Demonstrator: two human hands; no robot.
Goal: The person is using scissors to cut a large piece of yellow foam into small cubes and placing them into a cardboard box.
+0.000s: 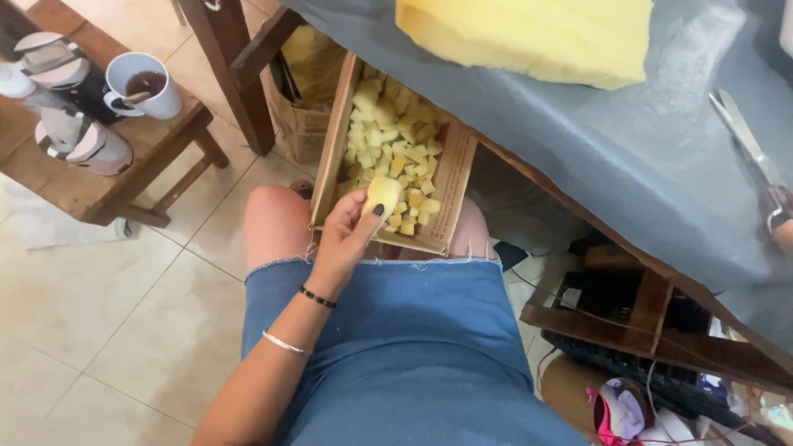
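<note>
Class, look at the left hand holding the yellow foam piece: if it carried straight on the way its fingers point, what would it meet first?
Probably the heap of foam cubes inside the cardboard box; the left hand already holds its foam piece over the box's near end, though depth is uncertain.

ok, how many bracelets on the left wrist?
2: a black beaded bracelet nearest the left hand, and a thin silver bangle further up the forearm. None hidden, apparently.

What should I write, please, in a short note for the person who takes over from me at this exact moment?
Left hand: holds one yellow foam cube over the cardboard box on the lap.
Right hand: barely in view at the frame edge, at the handles of the scissors on the grey table cover.
Done: the box is already full of many foam cubes.
Left: a large foam block lies uncut on the table.
</note>
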